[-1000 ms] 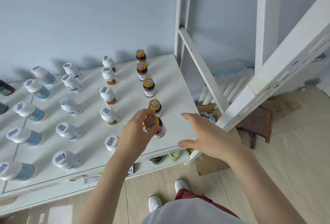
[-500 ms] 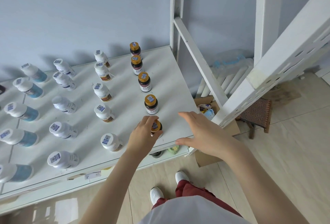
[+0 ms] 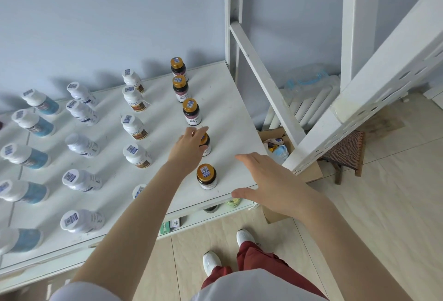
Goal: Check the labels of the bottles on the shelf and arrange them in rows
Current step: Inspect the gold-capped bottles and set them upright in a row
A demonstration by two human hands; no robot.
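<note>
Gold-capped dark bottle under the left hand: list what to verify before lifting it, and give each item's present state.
1. Left hand on the gold-capped dark bottle: fingers lie over its cap, thumb at its side. Firm grip: cannot tell.
2. That bottle's label readable: mostly hidden by the hand. Cannot tell.
3. Right hand free: open, holding nothing, above the white shelf near its front corner. Ok.
4. Nearest gold-capped bottle upright and back from the shelf edge: ok.
5. Three gold-capped bottles behind upright in one line: ok.
</note>
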